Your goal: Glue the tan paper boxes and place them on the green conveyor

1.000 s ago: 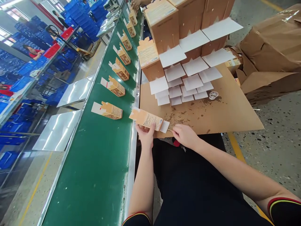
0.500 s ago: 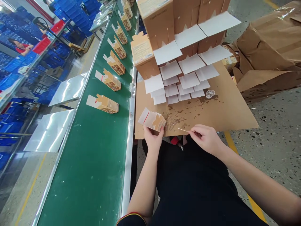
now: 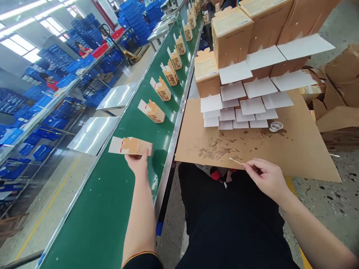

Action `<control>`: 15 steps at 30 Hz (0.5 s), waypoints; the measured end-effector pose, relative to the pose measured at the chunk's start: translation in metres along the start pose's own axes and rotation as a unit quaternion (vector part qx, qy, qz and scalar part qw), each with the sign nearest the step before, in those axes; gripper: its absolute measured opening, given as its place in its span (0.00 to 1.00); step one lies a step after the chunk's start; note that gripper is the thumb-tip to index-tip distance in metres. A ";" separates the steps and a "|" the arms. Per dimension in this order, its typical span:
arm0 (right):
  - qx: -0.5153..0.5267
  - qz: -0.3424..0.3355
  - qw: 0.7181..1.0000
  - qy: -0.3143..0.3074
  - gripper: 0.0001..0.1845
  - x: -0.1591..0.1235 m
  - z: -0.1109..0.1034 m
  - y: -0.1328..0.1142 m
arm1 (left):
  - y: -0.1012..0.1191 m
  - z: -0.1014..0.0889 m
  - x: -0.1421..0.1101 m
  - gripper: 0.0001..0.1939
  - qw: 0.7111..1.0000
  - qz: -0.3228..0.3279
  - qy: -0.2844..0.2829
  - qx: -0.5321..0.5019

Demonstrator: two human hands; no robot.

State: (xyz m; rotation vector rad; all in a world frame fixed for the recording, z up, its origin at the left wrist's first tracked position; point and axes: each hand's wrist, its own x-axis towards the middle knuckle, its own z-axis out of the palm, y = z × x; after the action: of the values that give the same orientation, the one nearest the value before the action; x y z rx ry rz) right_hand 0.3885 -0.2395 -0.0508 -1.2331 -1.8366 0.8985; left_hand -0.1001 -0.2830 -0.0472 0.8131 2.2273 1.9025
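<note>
My left hand (image 3: 137, 163) grips a small brown carton (image 3: 136, 145) from its near side, over the green conveyor belt (image 3: 112, 209). The carton lies sideways, its white flap with a red strip pointing left. Between the thumb and fingers of my right hand (image 3: 265, 175) is a cotton swab (image 3: 236, 161), its white tip pointing left above the front edge of a cardboard sheet (image 3: 190, 145). Wet spots mark the sheet. A small clear dish (image 3: 276, 126) sits on it, beyond my right hand.
Stacked cartons (image 3: 232, 37) with white flaps (image 3: 258, 86) sticking out stand at the back of the sheet. Several open cartons (image 3: 153, 111) line the belt's far stretch. A metal rail (image 3: 172, 144) edges the belt. Another swab (image 3: 334, 155) shows at the right. People sit at a far bench.
My left hand has carried the carton left from above the cardboard sheet to over the belt. My right hand keeps the swab near the sheet's front edge. The camera view has shifted.
</note>
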 end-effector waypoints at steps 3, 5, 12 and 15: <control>-0.004 -0.001 1.000 0.007 0.29 0.006 -0.002 0.004 | -0.008 -0.009 0.019 0.43 0.995 -0.090 0.010 0.038; -0.011 -0.003 1.000 0.015 0.29 0.007 -0.005 0.007 | -0.010 -0.010 0.016 0.47 0.992 -0.117 -0.013 0.048; -0.041 0.015 0.996 0.074 0.30 -0.007 -0.039 0.019 | 0.033 -0.009 0.002 0.37 0.976 0.154 0.154 0.022; -0.055 0.015 0.995 0.085 0.31 -0.002 -0.047 0.015 | 0.087 0.050 0.014 0.28 0.983 0.146 0.031 -0.108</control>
State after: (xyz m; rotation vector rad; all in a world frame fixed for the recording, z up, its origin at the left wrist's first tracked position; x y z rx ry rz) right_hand 0.4358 -0.2296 -0.0417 -1.3646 -1.7543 0.6930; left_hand -0.0635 -0.2259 0.0279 1.1062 1.9741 2.2797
